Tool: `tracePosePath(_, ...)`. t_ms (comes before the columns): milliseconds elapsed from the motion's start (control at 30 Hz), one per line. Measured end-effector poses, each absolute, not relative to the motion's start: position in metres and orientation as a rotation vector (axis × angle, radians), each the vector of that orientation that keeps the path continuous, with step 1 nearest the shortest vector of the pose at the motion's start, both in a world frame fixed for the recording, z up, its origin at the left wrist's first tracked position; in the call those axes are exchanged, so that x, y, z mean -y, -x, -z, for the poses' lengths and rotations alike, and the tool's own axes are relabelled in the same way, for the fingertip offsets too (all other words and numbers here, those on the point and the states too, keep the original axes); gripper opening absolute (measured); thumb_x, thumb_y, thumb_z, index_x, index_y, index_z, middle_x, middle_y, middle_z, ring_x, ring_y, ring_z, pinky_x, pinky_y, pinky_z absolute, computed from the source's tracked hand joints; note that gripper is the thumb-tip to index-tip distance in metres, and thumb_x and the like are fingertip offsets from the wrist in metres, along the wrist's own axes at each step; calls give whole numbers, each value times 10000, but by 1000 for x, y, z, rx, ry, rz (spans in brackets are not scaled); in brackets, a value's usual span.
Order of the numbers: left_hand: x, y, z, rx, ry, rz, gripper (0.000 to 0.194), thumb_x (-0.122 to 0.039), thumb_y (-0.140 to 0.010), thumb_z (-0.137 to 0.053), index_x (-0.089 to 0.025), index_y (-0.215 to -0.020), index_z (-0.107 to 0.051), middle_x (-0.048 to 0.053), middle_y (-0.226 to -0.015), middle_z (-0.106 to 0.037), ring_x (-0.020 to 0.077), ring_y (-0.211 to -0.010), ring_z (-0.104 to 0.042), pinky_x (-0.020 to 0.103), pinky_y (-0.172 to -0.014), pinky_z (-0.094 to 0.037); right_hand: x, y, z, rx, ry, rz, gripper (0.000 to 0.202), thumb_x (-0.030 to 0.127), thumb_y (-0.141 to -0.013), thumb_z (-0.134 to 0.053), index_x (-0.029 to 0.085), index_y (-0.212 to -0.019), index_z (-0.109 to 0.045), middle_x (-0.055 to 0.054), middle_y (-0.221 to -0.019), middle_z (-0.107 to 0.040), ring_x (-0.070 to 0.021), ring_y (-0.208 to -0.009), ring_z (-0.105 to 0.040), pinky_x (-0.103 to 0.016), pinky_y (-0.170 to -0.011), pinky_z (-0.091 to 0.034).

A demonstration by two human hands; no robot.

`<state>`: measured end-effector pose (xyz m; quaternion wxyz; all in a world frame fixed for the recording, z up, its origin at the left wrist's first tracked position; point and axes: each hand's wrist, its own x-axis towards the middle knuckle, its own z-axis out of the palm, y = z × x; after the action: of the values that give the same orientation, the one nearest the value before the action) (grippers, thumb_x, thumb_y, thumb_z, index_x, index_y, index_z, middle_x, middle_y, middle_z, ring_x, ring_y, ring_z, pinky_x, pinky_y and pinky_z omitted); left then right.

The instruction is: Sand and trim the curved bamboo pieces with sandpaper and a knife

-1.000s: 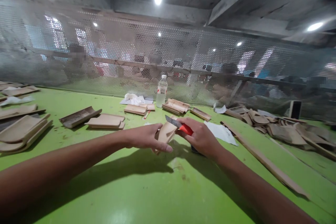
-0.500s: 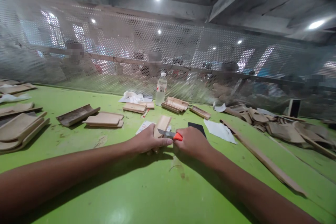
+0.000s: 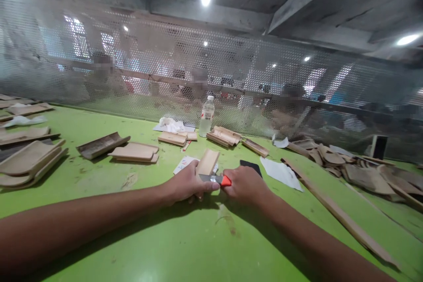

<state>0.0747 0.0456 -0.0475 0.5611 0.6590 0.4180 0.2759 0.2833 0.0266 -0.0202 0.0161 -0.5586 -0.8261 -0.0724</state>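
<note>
In the middle of the head view, my left hand (image 3: 187, 183) is closed around the lower end of a small pale bamboo piece (image 3: 209, 161), which points away from me. My right hand (image 3: 247, 185) grips a utility knife (image 3: 225, 180) with an orange-red handle. Its grey blade lies across the near end of the bamboo piece, close to my left thumb; whether the edge cuts in cannot be made out. My palm hides most of the knife's handle. Beneath and behind the hands are a printed paper (image 3: 185, 165) and a dark flat object (image 3: 251, 167).
Several bamboo pieces lie on the green table (image 3: 158, 238), with a stack (image 3: 29, 165) at left and a heap (image 3: 366, 172) at right. A long bamboo strip (image 3: 343, 216) slants along the right. A water bottle (image 3: 207, 116) stands before the perforated screen (image 3: 152, 61); people sit beyond it.
The view has shifted slightly, so the scene sits a little lower and further right. Both hands keep their grips, and the blade now lies flatter across the bamboo piece.
</note>
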Motion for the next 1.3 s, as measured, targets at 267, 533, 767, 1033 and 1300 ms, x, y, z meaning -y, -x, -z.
tracePosePath(267, -45, -74, 49, -827, -1444, -695, 871, -395, -639, -943, -177, -1266, -379, 13, -805, -689, 174, -596, -664, 286, -474, -575, -25, -284, 20, 2601, 1711, 171, 193, 298, -829, -583, 180, -712, -681, 4, -582, -583, -106, -497, -399, -257, -522, -227)
tracePosePath(533, -46, -76, 51, -907, -1565, -725, 747, -551, -756, -835, -162, -1247, -428, -18, -643, -656, 153, -508, -606, 197, -374, -409, -21, -280, 20, 2514, 1819, 269, 226, 293, -868, -545, 179, -782, -721, -55, -672, -683, -150, -560, -499, -302, -534, -165)
tracePosePath(767, -44, -79, 48, -963, -1604, -719, 715, -637, -745, -804, -166, -1172, -478, -25, -646, -646, 130, -468, -578, 196, -363, -374, -17, -277, 18, 2455, 1901, 307, 256, 302, -897, -524, 188, -816, -739, -63, -693, -711, -168, -574, -546, -310, -523, -171)
tracePosePath(1033, -42, -83, 46, -1041, -1635, -728, 600, -659, -793, -741, -178, -1068, -510, -43, -595, -614, 123, -396, -536, 211, -333, -353, -19, -279, 16, 2377, 1956, 346, 314, 354, -944, -490, 188, -818, -724, -65, -689, -684, -171, -579, -531, -309, -523, -174)
tracePosePath(1300, -41, -77, 44, -977, -1608, -696, 738, -616, -758, -807, -161, -1206, -437, -24, -627, -640, 124, -471, -544, 213, -404, -394, -23, -286, 15, 2515, 1847, 243, 224, 325, -880, -578, 198, -736, -694, -13, -627, -615, -135, -544, -439, -282, -520, -204)
